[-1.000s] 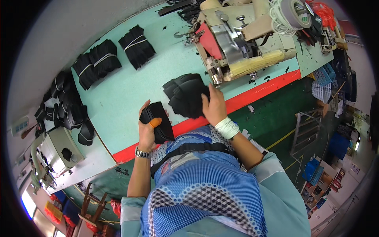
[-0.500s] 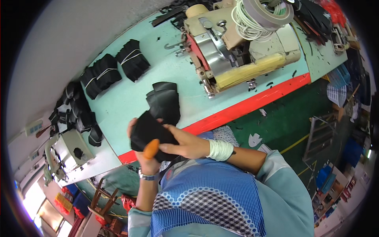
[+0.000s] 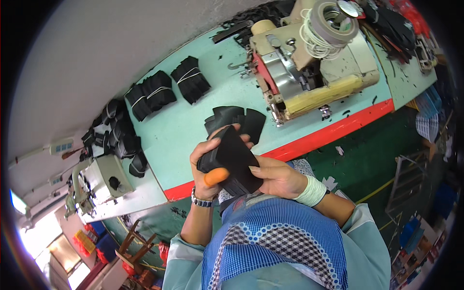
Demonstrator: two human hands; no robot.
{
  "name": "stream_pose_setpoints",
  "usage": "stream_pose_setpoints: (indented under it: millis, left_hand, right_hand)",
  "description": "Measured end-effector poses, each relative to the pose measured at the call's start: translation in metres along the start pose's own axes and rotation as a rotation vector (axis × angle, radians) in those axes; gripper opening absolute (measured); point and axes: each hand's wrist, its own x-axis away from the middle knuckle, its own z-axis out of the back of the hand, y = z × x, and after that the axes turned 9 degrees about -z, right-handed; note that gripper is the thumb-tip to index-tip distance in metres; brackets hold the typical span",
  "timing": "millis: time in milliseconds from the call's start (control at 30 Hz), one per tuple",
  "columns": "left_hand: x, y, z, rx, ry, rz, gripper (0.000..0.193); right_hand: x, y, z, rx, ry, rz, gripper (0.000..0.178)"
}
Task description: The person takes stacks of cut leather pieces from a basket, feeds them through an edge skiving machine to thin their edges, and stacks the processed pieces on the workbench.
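Note:
A thick stack of black fabric pieces [image 3: 237, 162] is held up in front of me, just off the table's near edge. My left hand [image 3: 205, 162] wraps round its left side, with an orange cover on the thumb. On the right side, my right hand [image 3: 278, 176] grips the stack between thumb and fingers; its wrist is wrapped in white. Just beyond my hands, several loose black pieces [image 3: 251, 124] lie fanned on the table. Farther back left are black bundles [image 3: 157, 92] and another bundle [image 3: 191, 79], tied with white bands.
A beige sewing machine [image 3: 333, 70] with a coil of white cord [image 3: 314, 41] stands on the pale green table [image 3: 169, 140], whose front edge is red. Another machine [image 3: 108, 179] is at the left, near a heap of black bundles [image 3: 121, 128]. A wooden stool [image 3: 137, 244] stands on the green floor.
The view has shifted, so the table sits farther right. The stack is turned to show its layered edge, and my right thumb now presses on its face.

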Motion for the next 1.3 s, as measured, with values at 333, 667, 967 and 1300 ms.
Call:
stream_pose_setpoints:
  millis: [333, 667, 967, 1300]
  left_hand:
    - [-0.042, -0.014, -0.021, 0.016, -0.099, 0.24, 0.053]
    - [-0.088, -0.039, -0.062, -0.667, -0.2, 0.641, 0.029]
    - [-0.119, -0.048, -0.051, -0.66, -0.144, 0.923, 0.028]
    - [-0.131, -0.05, -0.047, -0.761, -0.153, 1.078, 0.021]
  right_hand:
    - [0.067, -0.035, 0.001, 0.605, 0.334, 0.267, 0.051]
    - [0.104, -0.072, 0.038, 0.579, 0.587, 0.353, 0.031]
    - [0.093, -0.087, 0.044, 0.348, 0.624, 0.25, 0.028]
    - [0.093, -0.081, 0.042, 0.343, 0.674, 0.287, 0.025]
